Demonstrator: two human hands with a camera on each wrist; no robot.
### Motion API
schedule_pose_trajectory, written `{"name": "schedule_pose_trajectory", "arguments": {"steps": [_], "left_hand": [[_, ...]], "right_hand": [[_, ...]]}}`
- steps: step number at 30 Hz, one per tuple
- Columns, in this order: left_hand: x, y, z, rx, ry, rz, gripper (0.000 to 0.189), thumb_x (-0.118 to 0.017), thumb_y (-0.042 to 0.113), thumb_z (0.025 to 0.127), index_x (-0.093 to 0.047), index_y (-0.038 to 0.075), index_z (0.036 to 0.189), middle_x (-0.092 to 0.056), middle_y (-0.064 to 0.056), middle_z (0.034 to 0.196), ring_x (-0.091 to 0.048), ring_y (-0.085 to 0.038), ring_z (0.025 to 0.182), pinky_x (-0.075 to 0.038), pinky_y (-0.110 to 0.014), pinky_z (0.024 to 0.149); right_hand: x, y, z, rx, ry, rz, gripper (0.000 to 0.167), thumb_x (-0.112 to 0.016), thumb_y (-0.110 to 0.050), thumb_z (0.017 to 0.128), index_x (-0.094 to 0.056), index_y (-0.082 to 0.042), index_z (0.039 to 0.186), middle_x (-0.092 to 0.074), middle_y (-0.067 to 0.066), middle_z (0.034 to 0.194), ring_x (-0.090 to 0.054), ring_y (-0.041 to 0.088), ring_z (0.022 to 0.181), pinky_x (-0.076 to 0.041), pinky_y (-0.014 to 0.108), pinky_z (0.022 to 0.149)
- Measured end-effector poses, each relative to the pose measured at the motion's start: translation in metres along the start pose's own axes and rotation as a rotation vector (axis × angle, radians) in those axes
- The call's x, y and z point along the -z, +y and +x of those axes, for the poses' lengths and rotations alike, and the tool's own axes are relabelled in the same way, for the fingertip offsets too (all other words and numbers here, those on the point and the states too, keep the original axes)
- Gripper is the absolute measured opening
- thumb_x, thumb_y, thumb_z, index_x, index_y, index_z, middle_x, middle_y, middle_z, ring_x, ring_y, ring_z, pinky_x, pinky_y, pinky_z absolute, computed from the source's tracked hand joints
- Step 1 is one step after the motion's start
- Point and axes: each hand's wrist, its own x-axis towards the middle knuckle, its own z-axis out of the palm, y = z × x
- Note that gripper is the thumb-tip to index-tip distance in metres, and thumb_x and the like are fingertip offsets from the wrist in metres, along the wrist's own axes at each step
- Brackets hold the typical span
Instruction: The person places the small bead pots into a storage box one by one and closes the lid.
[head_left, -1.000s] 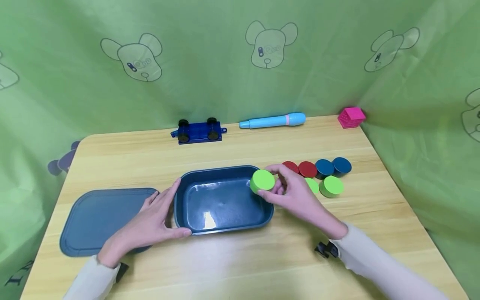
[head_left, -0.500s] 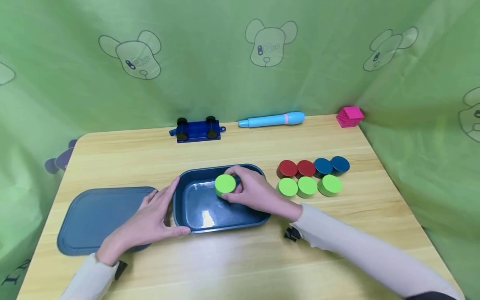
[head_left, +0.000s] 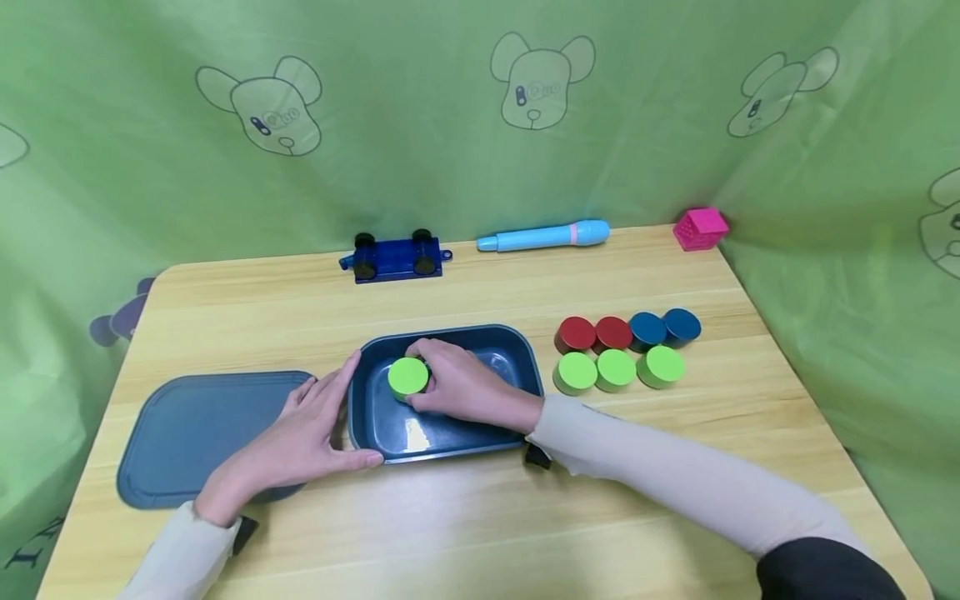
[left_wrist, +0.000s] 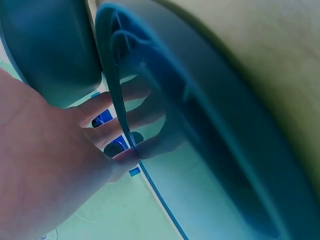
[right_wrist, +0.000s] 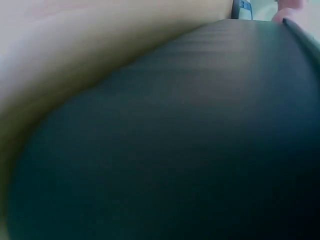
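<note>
In the head view my right hand point(head_left: 461, 383) pinches a lime-green cylinder block point(head_left: 408, 377) between thumb and fingers, inside the left half of a dark blue box point(head_left: 450, 457). Whether the block touches the box floor cannot be told. My left hand point(head_left: 300, 442) lies against the box's left end, fingers straight, thumb at the near corner. Under the left wrist lies a flat blue lid point(head_left: 202, 425). The left wrist view shows the left hand point(left_wrist: 55, 150) with its fingers between box point(left_wrist: 55, 50) and lid point(left_wrist: 240, 125). The box wall point(right_wrist: 165, 130) fills most of the right wrist view.
Right of the box stand red blocks point(head_left: 576, 335), blue blocks point(head_left: 647, 332) and several green blocks point(head_left: 615, 369), in two rows. Along the back edge are a blue toy wagon chassis point(head_left: 396, 258), a light blue pen-like stick point(head_left: 543, 237) and a pink cube point(head_left: 701, 229).
The right hand has carried the green cylinder block leftward, from the box's right rim to its left half. The left hand has kept its place at the box.
</note>
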Motion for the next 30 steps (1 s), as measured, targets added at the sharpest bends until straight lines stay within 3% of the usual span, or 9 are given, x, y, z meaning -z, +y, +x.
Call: {"name": "schedule_pose_trajectory", "arguments": {"steps": [7,14,22,30], "left_hand": [[-0.002,0.001,0.001,0.009,-0.002,-0.012,0.133,-0.080,0.072,0.088,0.005,0.022,0.177,-0.030,-0.024,0.174,-0.026,-0.048,0.159,-0.010,-0.076,0.123],[-0.001,0.001,0.001,0.007,0.007,-0.010,0.134,-0.081,0.072,0.088,0.005,0.022,0.177,-0.029,-0.025,0.174,-0.026,-0.048,0.159,-0.011,-0.076,0.123],[-0.002,0.000,0.003,0.001,0.010,-0.009,0.134,-0.080,0.072,0.088,0.005,0.022,0.177,-0.031,-0.026,0.173,-0.027,-0.047,0.159,-0.010,-0.075,0.123],[-0.001,-0.002,0.001,0.002,0.007,0.001,0.133,-0.080,0.072,0.087,0.004,0.021,0.177,-0.030,-0.023,0.174,-0.027,-0.047,0.159,-0.013,-0.075,0.123]], "right_hand": [[-0.005,0.001,0.004,0.004,-0.003,0.009,0.050,-0.088,-0.018,0.094,-0.065,-0.005,0.136,-0.067,0.003,0.111,-0.064,0.010,0.084,-0.056,0.024,0.074],[-0.009,0.001,0.009,-0.050,-0.007,0.074,0.055,-0.086,-0.017,0.096,-0.062,-0.001,0.143,-0.069,0.009,0.123,-0.070,0.005,0.086,-0.058,0.021,0.079],[-0.008,-0.001,0.011,-0.086,-0.001,0.168,0.052,-0.084,-0.015,0.098,-0.062,-0.001,0.143,-0.069,0.012,0.133,-0.074,0.009,0.096,-0.060,0.023,0.084],[0.001,-0.002,0.002,-0.092,0.011,0.237,0.051,-0.082,-0.020,0.099,-0.062,-0.004,0.143,-0.069,0.013,0.136,-0.075,0.013,0.102,-0.062,0.028,0.084]]}}
